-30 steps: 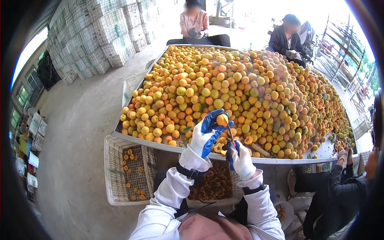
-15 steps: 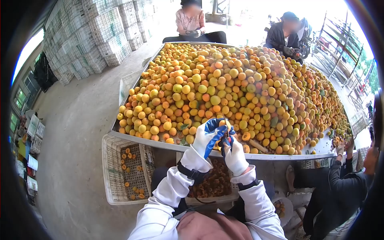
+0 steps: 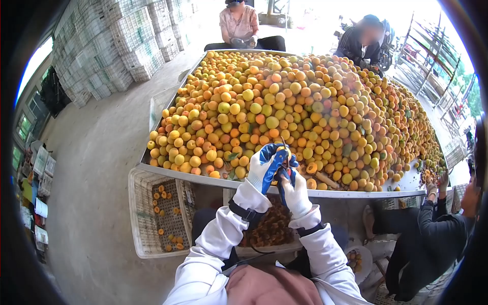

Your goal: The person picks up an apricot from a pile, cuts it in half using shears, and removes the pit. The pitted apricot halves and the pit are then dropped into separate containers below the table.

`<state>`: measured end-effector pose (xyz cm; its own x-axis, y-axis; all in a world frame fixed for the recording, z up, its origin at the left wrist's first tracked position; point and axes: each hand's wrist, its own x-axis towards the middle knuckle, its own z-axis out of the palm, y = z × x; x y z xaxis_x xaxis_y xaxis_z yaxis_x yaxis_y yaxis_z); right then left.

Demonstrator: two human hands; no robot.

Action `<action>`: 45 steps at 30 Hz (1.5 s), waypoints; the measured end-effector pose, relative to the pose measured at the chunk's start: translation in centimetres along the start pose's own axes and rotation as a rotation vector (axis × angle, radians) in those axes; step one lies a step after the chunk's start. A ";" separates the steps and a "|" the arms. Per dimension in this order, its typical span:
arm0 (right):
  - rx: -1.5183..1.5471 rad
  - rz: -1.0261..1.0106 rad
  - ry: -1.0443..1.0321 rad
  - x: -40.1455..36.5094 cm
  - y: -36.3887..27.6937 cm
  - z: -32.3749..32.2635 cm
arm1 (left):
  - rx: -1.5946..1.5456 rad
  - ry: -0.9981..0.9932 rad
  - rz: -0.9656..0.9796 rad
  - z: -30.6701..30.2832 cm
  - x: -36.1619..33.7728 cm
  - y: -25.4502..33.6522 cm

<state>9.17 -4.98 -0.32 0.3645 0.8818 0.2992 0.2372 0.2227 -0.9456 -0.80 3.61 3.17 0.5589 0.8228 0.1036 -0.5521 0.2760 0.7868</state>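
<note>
My left hand [image 3: 267,168], in a white and blue glove, grips one orange apricot [image 3: 283,151] at the near edge of the metal table [image 3: 315,193]. My right hand [image 3: 293,190], gloved the same way, holds a small knife [image 3: 285,160] whose thin blade points up into that apricot. Both hands meet just in front of a huge heap of yellow and orange apricots [image 3: 295,101]. Below my wrists a white crate [image 3: 269,229] holds a mass of cut fruit halves.
A second white crate [image 3: 157,213] at the lower left holds several halves. Two people sit at the table's far end [image 3: 239,25] [image 3: 363,43]; another person in dark clothes [image 3: 432,229] works at my right. Stacked empty crates [image 3: 127,40] stand at the far left.
My hands have drawn closer together and nearer to me, with the knife blade now set against the apricot. The view has tilted a little upward.
</note>
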 end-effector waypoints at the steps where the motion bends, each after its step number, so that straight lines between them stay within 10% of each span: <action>1: -0.133 -0.130 0.050 0.2 0.2 -0.1 | -0.004 -0.008 0.002 -0.4 0.2 -0.1; 9: 0.573 0.313 0.301 2.2 -0.8 -2.7 | 1.317 -0.017 0.899 0.7 -1.2 0.1; 13: 0.784 0.390 0.136 2.3 1.0 -3.3 | 1.449 -0.120 0.905 1.1 -2.0 -2.4; 29: 0.357 0.002 0.551 1.0 -1.5 -1.3 | 0.915 0.004 0.432 4.2 -3.3 -4.1; 35: -0.127 -0.248 0.512 0.8 -2.3 -1.6 | 0.846 -0.038 0.469 1.4 -2.6 -7.1; 45: -0.372 -0.597 0.254 2.1 -1.9 -3.0 | 0.027 0.111 -0.165 0.9 -3.2 -6.1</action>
<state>12.21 -4.77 2.54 0.2644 0.5218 0.8111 0.7324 0.4385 -0.5209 1.38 -1.19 -1.41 0.5677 0.8177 -0.0949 -0.4412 0.3995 0.8036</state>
